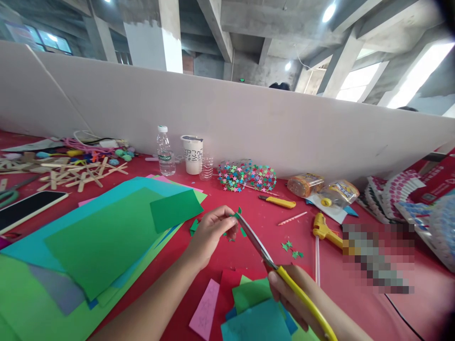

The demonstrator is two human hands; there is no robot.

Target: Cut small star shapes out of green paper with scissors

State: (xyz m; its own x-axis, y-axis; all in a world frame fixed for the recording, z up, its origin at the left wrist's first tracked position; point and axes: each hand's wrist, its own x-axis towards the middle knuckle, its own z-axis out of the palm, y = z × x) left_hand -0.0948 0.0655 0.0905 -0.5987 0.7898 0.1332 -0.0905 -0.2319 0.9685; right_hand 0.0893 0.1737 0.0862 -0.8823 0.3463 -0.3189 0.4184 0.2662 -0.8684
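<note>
Yel. scissors [301,294] in R grip [288,297].

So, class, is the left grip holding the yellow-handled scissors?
No, the yellow-handled scissors are in the right grip, while the left grip pinches a small green scrap.

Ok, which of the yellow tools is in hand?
The yellow-handled scissors, held in the right hand. The yellow utility knife and yellow glue gun rest on the red table, no hand on either.
</note>
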